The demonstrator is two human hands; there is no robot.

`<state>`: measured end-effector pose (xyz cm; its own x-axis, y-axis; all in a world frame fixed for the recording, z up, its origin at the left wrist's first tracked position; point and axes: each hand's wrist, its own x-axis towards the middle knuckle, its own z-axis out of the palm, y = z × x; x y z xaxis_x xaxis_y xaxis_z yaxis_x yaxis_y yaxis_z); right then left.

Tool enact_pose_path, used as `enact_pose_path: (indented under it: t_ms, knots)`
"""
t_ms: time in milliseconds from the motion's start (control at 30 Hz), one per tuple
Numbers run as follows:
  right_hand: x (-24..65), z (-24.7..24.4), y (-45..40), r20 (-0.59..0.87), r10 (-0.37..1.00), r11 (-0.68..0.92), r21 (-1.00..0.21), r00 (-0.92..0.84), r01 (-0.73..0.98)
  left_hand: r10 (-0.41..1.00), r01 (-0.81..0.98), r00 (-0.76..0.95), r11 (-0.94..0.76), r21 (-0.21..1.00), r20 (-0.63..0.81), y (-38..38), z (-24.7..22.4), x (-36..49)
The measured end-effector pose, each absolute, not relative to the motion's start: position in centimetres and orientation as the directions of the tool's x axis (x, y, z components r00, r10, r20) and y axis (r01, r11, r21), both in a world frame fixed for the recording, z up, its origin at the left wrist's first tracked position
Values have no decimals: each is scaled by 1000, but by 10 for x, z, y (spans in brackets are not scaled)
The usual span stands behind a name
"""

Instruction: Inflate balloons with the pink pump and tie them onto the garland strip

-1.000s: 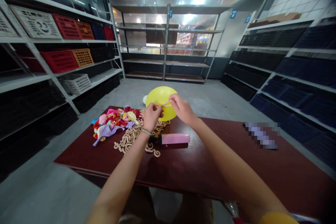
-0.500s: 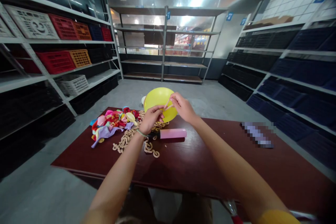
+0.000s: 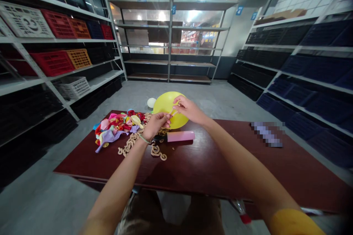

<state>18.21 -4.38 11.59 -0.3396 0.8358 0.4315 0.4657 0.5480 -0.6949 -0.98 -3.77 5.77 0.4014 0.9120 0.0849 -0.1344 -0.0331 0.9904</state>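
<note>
A yellow inflated balloon (image 3: 168,101) is directly behind my two hands, above the table's far edge. My left hand (image 3: 157,126) pinches at the balloon's near side, apparently on its neck, which the fingers mostly hide. A thin pale strand (image 3: 173,111) runs between the fingertips of both hands. Its other end is pinched in my right hand (image 3: 190,109), with the fingers bent over it. Below the hands lies a pink balloon pump (image 3: 181,136) with a black end. Tan curly strands (image 3: 156,150) are heaped around my left wrist.
Deflated coloured balloons (image 3: 116,128) are piled on the left of the dark red table (image 3: 198,169). A blurred purple object (image 3: 266,134) lies at the right. Shelves with crates (image 3: 52,62) stand left, dark bins (image 3: 300,69) right. A white round object (image 3: 151,102) shows beside the balloon.
My right hand has come slightly down and left, closer to my left hand, and the pale strand between them looks shorter. The view has shifted slightly.
</note>
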Motion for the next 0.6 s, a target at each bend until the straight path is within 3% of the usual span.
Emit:
enact_pose_path:
  t_ms: [167, 300, 467, 600]
  knots:
    - [184, 121, -52, 366, 860, 488, -795, -357, 360, 913, -93, 398, -58, 994, 91, -37, 55, -11]
    - [181, 133, -57, 335, 870, 462, -811, -361, 360, 908, 54, 395, -178, 983, 143, -41, 59, -10]
    - [167, 142, -53, 358, 844, 516, -743, -399, 426, 813, 291, 480, -502, 815, 330, -55, 69, -10]
    - [150, 140, -48, 350, 849, 513, -725, -395, 461, 783, 328, 507, -561, 760, 360, -62, 72, -8]
